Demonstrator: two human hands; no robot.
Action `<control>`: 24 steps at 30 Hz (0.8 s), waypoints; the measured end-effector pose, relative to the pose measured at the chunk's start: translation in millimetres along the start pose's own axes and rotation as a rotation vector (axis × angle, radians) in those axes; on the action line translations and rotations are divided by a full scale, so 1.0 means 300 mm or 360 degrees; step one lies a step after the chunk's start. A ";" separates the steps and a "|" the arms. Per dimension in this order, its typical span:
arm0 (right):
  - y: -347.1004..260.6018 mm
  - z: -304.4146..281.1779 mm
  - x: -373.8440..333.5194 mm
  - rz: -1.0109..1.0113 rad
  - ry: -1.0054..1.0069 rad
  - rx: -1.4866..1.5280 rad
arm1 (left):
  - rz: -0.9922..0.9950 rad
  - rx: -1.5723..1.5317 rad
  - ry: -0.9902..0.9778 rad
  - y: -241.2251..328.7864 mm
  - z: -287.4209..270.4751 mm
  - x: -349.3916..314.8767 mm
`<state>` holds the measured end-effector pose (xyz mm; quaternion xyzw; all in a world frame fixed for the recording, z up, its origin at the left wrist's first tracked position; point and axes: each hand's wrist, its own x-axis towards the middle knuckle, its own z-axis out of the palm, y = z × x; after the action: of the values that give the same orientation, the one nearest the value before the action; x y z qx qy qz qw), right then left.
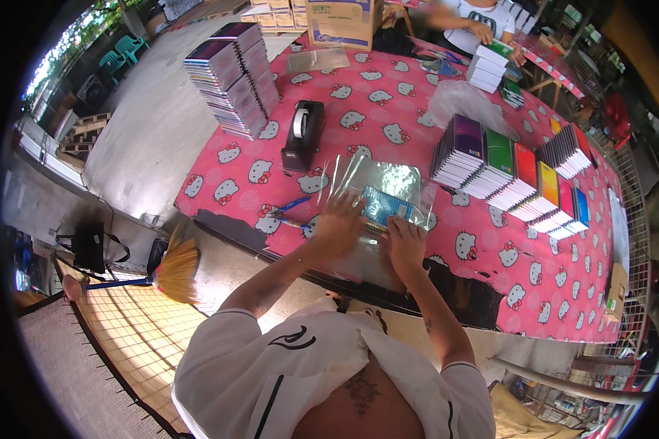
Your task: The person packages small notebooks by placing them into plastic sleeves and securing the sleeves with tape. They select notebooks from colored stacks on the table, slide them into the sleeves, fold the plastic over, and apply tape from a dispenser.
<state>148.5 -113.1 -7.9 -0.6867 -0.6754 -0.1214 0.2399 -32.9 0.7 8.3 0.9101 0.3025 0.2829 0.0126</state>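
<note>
A: Where is the blue notebook [382,204]?

B: Near the middle of the tabletop's [417,150] near edge, lying amid a clear plastic sheet [395,175] that spreads beyond it toward the far edge.

A: And the hands?

B: Apart from each other. The left hand [338,222] lies palm down, fingers spread, at the notebook's left end. The right hand [406,243] has its fingertips at the near right corner; I can't tell whether it's clamped on the cover.

A: How much is done?

B: This one looks midway to me: the plastic reaches it but isn't closed neatly around it.

A: The others?

B: Tall stacks [231,84] stand by the left edge, and a row of coloured notebooks [494,172] toward the right edge. Which are finished and which are left, I can't tell.
</note>
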 end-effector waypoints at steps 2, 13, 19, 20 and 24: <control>0.005 0.000 -0.002 0.0024 -0.0019 0.0001 | -0.0056 -0.0025 -0.0001 -0.140 -0.036 0.003; -0.006 -0.034 0.008 0.0092 -0.0064 0.0045 | -0.1407 -0.1731 0.0325 -0.657 -0.097 0.158; -0.026 -0.043 0.026 0.0014 -0.0029 0.0062 | -0.1359 -0.0813 0.0492 -0.657 -0.049 0.013; -0.034 -0.039 0.037 -0.0014 0.0003 0.0089 | -0.1278 0.0136 0.0287 -0.710 -0.075 0.011; 0.002 -0.045 0.010 0.0074 -0.0065 0.0018 | -0.1034 -0.0465 -0.0106 -0.472 -0.165 0.124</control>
<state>151.3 -117.1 4.9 -0.7032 -0.6647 -0.0979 0.2326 -111.2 129.7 41.2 0.7638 0.5319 0.2746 0.2417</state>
